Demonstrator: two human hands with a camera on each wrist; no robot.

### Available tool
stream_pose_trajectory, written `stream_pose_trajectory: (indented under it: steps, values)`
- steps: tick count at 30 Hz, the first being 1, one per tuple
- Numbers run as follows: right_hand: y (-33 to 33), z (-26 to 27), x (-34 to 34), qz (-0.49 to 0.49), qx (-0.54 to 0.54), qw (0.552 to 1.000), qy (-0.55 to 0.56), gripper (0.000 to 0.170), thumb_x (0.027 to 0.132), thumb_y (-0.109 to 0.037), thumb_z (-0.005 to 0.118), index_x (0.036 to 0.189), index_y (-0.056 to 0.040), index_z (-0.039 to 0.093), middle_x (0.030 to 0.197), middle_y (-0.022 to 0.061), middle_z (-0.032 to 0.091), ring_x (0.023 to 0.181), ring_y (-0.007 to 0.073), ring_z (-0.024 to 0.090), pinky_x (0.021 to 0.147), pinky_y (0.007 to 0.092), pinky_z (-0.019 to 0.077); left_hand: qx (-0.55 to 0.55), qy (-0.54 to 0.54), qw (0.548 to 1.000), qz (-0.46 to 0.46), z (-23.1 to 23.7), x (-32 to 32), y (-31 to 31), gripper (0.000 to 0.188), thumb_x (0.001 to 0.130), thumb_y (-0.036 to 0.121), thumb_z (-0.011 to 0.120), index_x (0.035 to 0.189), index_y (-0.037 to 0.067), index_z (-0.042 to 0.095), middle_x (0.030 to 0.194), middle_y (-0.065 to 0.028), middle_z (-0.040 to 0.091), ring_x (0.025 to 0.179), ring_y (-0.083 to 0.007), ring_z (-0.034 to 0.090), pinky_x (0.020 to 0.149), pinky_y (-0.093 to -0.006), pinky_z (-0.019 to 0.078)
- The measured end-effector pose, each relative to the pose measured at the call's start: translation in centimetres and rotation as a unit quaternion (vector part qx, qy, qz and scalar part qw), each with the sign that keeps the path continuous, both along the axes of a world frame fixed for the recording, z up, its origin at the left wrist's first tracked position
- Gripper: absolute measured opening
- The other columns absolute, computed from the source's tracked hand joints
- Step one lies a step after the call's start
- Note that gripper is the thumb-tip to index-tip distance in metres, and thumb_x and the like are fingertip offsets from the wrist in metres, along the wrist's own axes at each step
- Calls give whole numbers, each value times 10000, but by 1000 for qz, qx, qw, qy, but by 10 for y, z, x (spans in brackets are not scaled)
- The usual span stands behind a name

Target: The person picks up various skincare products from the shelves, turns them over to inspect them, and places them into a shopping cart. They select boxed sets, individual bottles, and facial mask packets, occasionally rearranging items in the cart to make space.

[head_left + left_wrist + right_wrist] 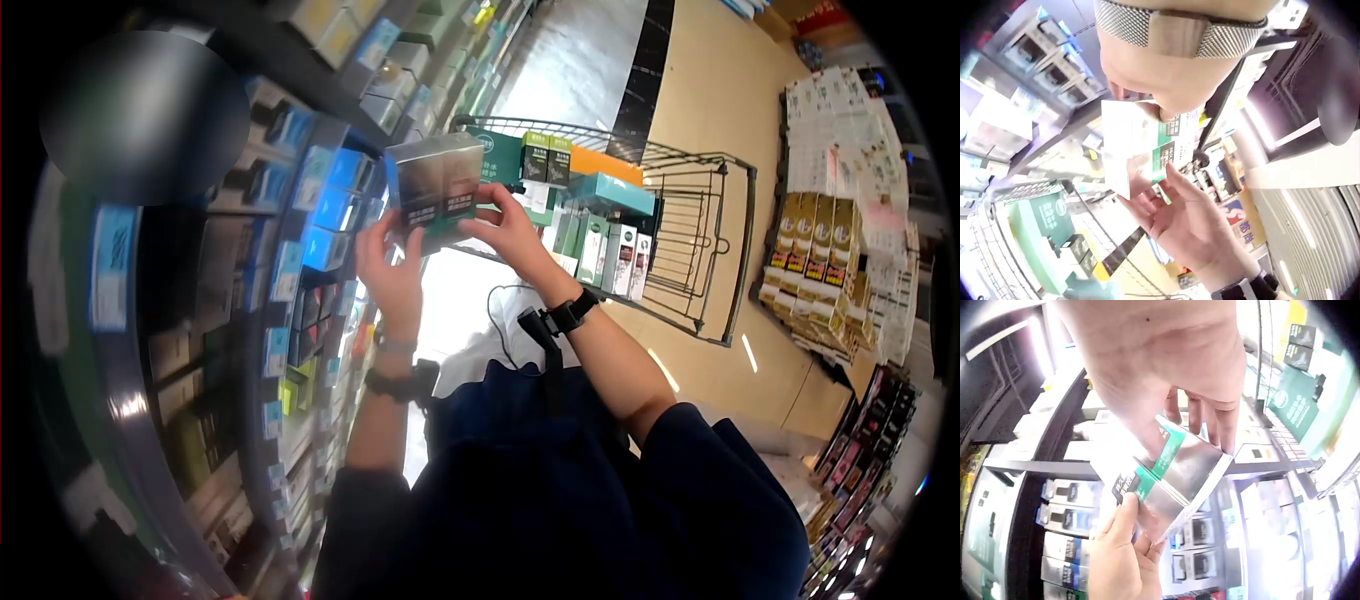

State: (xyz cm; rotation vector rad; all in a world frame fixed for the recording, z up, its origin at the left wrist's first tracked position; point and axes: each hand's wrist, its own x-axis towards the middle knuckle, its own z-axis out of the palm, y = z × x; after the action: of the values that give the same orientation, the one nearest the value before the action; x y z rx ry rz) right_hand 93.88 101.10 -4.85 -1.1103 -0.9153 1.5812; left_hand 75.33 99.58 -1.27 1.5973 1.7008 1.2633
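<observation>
Boxes (pixel 436 180), silver and green, are held up between your hands, between the shelf (pixel 128 405) and the cart (pixel 746 240). Your left hand (pixel 390 268) grips one side with bent fingers; your right hand (pixel 515 235) pinches the other, partly open around them.

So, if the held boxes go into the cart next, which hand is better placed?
Probably the right hand: it holds the boxes on the side nearer the cart, while the left hand holds them on the side nearer the shelf.
</observation>
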Motion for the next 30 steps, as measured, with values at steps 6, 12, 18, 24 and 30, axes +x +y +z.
stream_pose_trajectory:
  steps: [6, 12, 18, 24, 30]
  values:
    - [3, -98, 29, -81, -83, 993, -18, 583, 824, -23, 756, 1337, -8, 480, 1278, 117, 559, 1181, 242, 602, 903, 335, 543, -114, 47, 991, -49, -94, 54, 37, 396, 874, 93, 711, 1252, 14, 626, 1079, -128, 606, 998, -263, 620, 819, -357, 503]
    - [25, -172, 55, -134, -183, 974, 24, 569, 802, 21, 702, 1343, -35, 535, 1109, 75, 655, 889, 166, 677, 664, 286, 537, -181, 66, 970, -148, -188, 86, 81, 466, 864, 77, 678, 1313, 11, 573, 1153, -168, 587, 1045, -316, 625, 872, -395, 513]
    - [62, -235, 95, -98, -252, 962, 22, 518, 822, -110, 726, 1297, 30, 573, 1047, 75, 680, 800, 146, 654, 677, 261, 523, -265, 197, 919, -214, -251, 103, 111, 709, 841, 161, 754, 1434, -53, 429, 1210, -193, 577, 1060, -306, 616, 816, -345, 549]
    - [63, -229, 94, -145, -400, 905, -3, 736, 898, -258, 718, 1482, 22, 368, 1415, 141, 479, 1208, 258, 562, 1006, 414, 490, -275, 71, 946, -157, -288, 106, 106, 778, 831, 138, 738, 1492, -5, 355, 1348, -250, 516, 1278, -386, 504, 1091, -433, 402]
    - [59, -261, 93, -72, -385, 888, 241, 409, 952, -124, 618, 1325, -17, 492, 1306, 129, 530, 1243, 282, 555, 976, 396, 528, -336, 171, 916, -137, -273, 119, 117, 741, 853, 81, 695, 1509, 36, 355, 1032, -167, 630, 990, -323, 613, 878, -434, 488]
